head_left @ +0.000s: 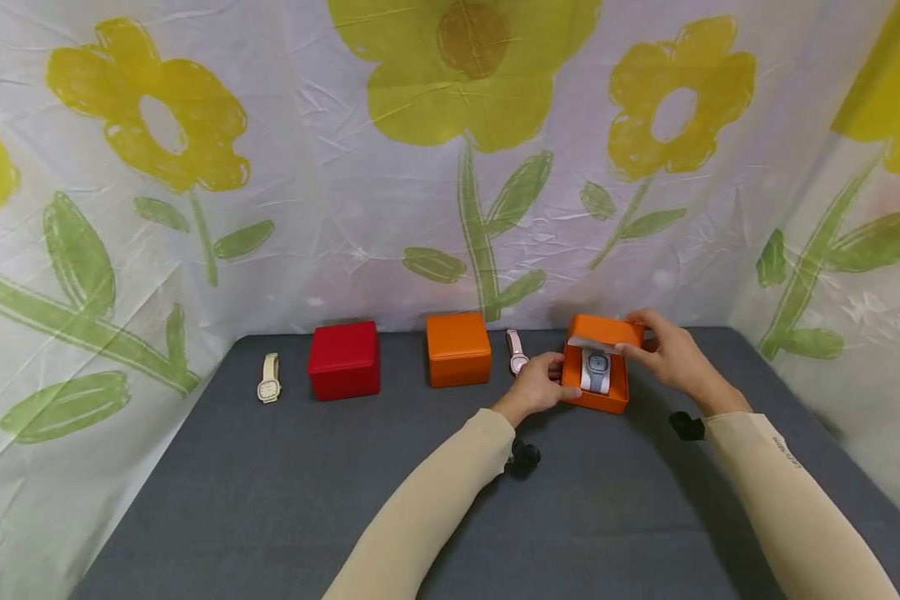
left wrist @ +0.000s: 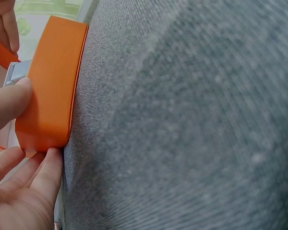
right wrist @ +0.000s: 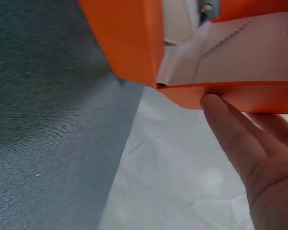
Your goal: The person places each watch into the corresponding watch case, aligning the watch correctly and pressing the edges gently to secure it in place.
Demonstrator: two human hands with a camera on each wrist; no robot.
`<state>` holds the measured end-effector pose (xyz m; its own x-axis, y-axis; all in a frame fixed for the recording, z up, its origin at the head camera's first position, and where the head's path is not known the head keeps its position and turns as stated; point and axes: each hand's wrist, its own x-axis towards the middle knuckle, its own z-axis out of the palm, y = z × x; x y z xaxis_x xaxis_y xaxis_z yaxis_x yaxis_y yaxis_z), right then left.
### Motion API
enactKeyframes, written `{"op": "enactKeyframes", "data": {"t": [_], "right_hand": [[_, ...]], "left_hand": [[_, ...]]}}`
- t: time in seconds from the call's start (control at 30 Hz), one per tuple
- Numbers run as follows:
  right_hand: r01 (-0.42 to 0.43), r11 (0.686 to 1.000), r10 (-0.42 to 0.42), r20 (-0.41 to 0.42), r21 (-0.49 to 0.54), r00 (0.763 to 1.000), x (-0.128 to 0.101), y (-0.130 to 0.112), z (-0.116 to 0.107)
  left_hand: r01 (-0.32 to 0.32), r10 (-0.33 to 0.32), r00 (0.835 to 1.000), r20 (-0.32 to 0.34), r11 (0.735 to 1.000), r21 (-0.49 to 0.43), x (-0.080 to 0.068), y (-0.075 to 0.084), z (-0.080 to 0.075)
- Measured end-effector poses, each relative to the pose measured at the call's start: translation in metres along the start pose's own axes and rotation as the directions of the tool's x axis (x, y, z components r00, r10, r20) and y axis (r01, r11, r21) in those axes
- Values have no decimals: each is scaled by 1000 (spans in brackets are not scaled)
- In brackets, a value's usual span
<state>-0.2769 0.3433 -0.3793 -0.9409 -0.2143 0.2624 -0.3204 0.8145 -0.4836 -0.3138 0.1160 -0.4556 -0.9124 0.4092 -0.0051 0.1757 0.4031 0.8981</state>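
An orange watch box (head_left: 598, 402) stands on the dark cloth with its lid (head_left: 607, 330) partly raised. Inside, a grey-blue watch (head_left: 597, 364) wraps a white cushion. My left hand (head_left: 536, 388) grips the box base at its left side; in the left wrist view the thumb (left wrist: 12, 101) bends over the rim and the fingers (left wrist: 43, 177) press the outer wall. At the other side, my right hand (head_left: 675, 358) holds the lid. Its fingers (right wrist: 230, 132) touch the lid's outside in the right wrist view, where only part of the thumb shows at the edge.
Left of the box lies a pink watch (head_left: 517, 353). Farther left stand a closed orange box (head_left: 459, 350) and a closed red box (head_left: 344, 361). A cream watch (head_left: 268, 379) lies at the far left. Behind the table (head_left: 307, 500) hangs a flowered curtain (head_left: 307, 192).
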Motion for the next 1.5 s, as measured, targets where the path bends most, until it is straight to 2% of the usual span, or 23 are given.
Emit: {"op": "enactKeyframes", "data": {"t": [0.17,0.37,0.6,0.77,1.13,1.5], "right_hand": [[48,999,-48,-41,-3,998,-11,1,8],[122,987,-129,-57,-104,990,-21,4,17],[175,969,-191,-78,-176,979,-29,0,25],[152,974,-167,-81,-169,983,-32,-1,29],[88,982,-99,-63,-168,993,-34,-1,40],[64,985,-71,-39,-160,997,-37,-4,43]], "left_hand": [[0,0,1000,13,1000,16,0,0,0],[-10,10,1000,8,1000,19,0,2,-1],[-17,19,1000,19,996,-85,1,2,-3],[-18,21,999,26,993,-119,2,1,-4],[-24,25,1000,6,998,-56,2,2,-4],[-10,12,999,36,998,-57,0,1,-4]]}}
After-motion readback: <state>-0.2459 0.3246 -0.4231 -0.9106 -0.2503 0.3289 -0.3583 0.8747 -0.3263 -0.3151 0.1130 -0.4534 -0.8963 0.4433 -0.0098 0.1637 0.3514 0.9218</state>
